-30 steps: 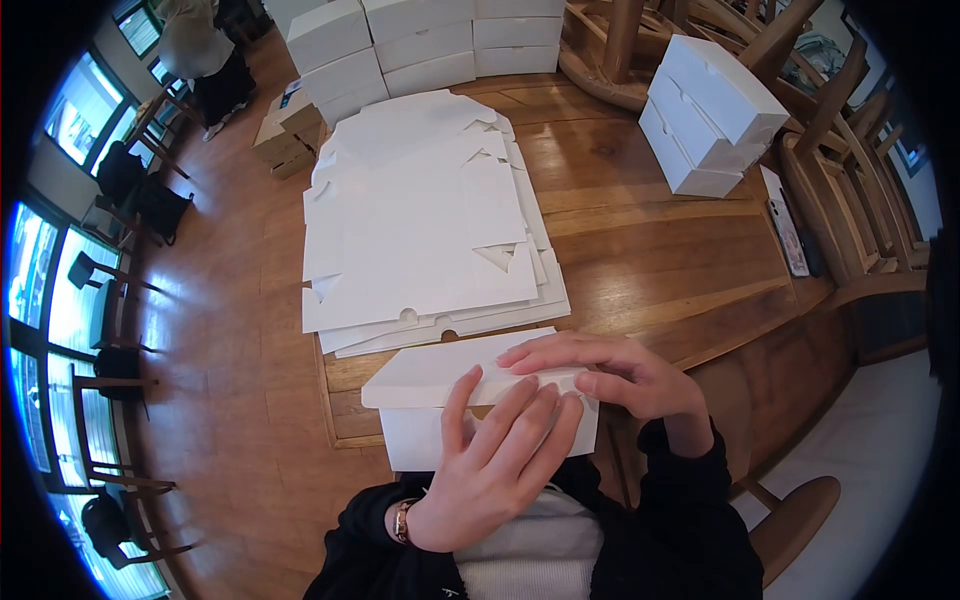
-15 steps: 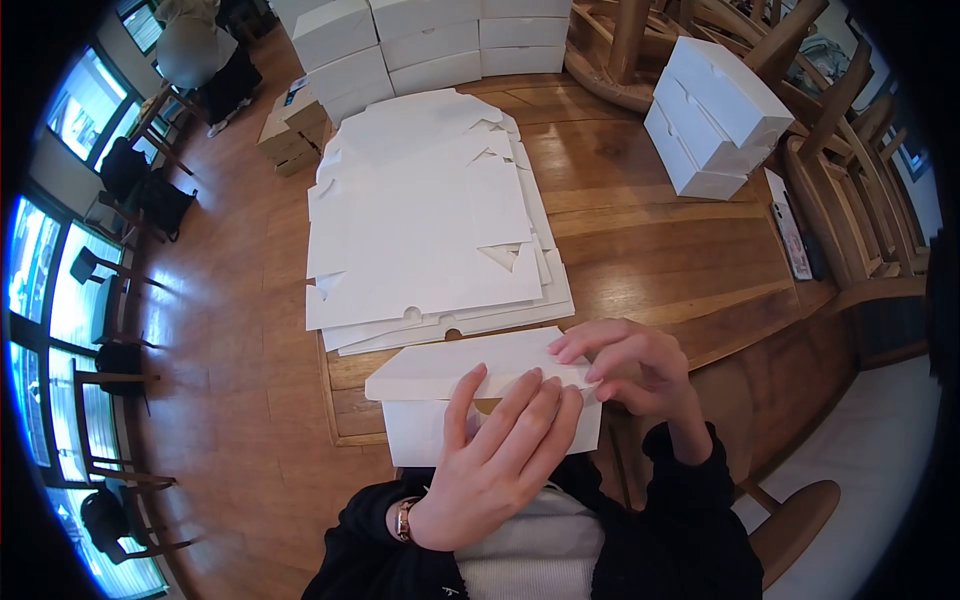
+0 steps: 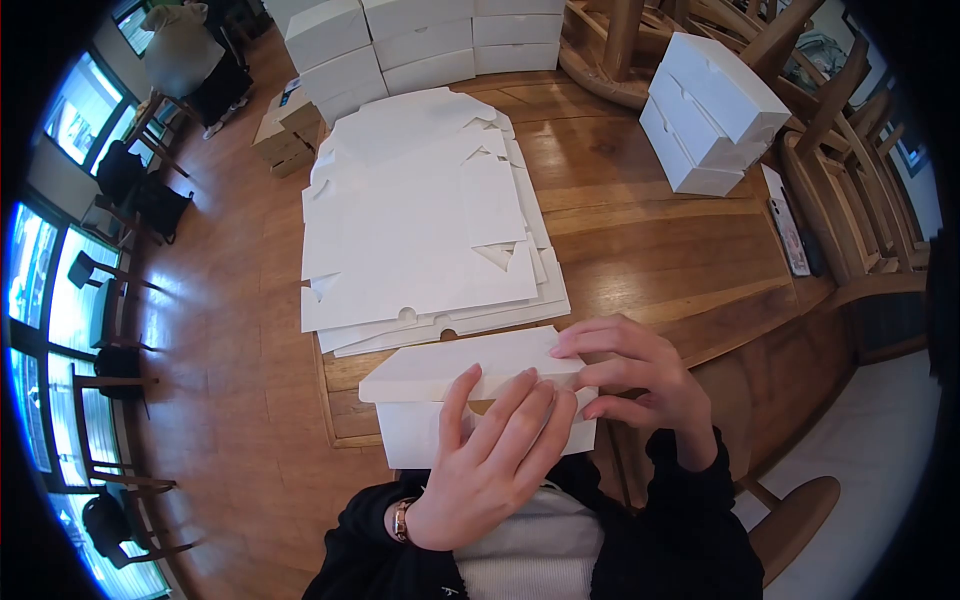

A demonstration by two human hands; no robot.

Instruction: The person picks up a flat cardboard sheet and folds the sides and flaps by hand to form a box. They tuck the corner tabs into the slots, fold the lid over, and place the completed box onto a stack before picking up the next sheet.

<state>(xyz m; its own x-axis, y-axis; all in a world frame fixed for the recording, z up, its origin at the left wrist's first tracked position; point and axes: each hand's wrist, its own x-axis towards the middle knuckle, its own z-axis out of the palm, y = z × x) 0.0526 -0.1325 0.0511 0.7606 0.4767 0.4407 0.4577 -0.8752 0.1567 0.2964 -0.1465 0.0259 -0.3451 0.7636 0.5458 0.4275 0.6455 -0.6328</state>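
Observation:
A white cardboard box (image 3: 405, 428), partly folded, sits at the table's near edge, close to my body. Its flap or lid (image 3: 455, 352) slants over the top, and a gap shows under my fingers at the front. My left hand (image 3: 492, 450) lies across the front wall, fingertips bent over the lid's front edge. At the right end, my right hand (image 3: 640, 372) grips the lid's corner with curved fingers. Just beyond the box is a stack of flat white box blanks (image 3: 415, 210) with cut notches and slots.
Folded white boxes (image 3: 425, 45) are piled at the back, and more boxes (image 3: 710, 115) stand at the right. A phone (image 3: 788, 225) lies by the right edge. Upturned wooden chairs (image 3: 850, 150) are beyond. A brown carton (image 3: 287, 130) and a seated person (image 3: 190, 60) are at the left.
My right fingers have shifted slightly at the lid's right corner. My left hand keeps nearly the same place on the box front. The view has tilted a little.

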